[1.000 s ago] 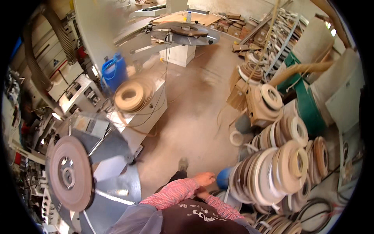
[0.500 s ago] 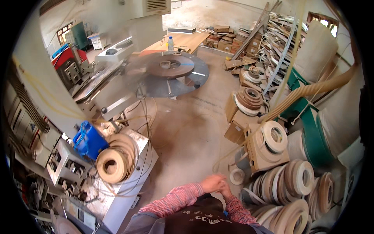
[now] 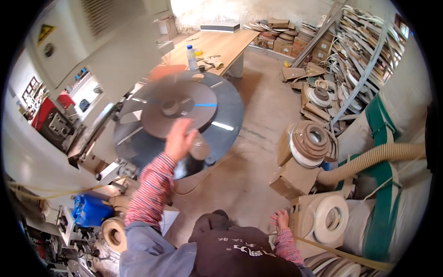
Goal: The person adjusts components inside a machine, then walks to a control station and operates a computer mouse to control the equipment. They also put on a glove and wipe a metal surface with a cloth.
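My left hand [image 3: 180,141] is stretched forward over a large dark round disc [image 3: 232,104], right at the near edge of a brown coiled roll of band [image 3: 154,120]. Its fingers look extended and nothing shows in them, though they are somewhat smeared; whether they touch the roll I cannot tell. A blue strip crosses the roll's right side, and a small ring-shaped hub [image 3: 170,107] stands at its centre. Low on the right, my right hand [image 3: 279,220] hangs open, fingers apart, beside a cardboard box that bears a pale roll [image 3: 330,217].
Behind the disc is a wooden table [image 3: 221,41] with a bottle [image 3: 191,57]. A pale machine housing [image 3: 106,51] rises at left, above a blue jug [image 3: 91,210]. Stacked rolls [image 3: 307,141], a ribbed hose [image 3: 374,159] and piled strips [image 3: 357,51] line the right.
My hands were together in front of my body; they have parted. The left has reached forward over the disc, the right has dropped to the side. The disc is now closer.
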Tool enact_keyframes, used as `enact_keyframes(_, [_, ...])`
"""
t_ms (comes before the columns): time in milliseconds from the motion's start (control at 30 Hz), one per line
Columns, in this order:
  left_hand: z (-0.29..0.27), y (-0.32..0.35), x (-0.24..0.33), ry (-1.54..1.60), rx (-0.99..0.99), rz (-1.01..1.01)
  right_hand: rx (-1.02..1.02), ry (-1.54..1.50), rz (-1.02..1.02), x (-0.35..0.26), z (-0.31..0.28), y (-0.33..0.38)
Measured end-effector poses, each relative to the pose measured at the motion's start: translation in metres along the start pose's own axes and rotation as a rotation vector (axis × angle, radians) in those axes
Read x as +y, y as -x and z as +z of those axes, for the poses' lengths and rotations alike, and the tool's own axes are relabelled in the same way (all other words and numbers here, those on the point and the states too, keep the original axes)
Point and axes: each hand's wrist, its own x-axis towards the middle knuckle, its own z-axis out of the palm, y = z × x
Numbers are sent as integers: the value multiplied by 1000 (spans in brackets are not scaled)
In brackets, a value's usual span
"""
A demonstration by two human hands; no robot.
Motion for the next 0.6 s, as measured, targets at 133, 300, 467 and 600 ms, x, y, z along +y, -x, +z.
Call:
enact_keyframes(133, [3,-91,-111,-384,18,-119,78,-45,27,-48,-20,-73])
enact_keyframes(300, [57,-140,-202,-788,-75,-544,3,-14,105,-114,0,-147])
enact_keyframes(467, [66,-135,-200,-815,-149,-550,-155,293,154,-236,44,-234])
enact_keyframes(600, [48,-135,-202,-807,-163,-489,-139,438,116,-325,99,-306])
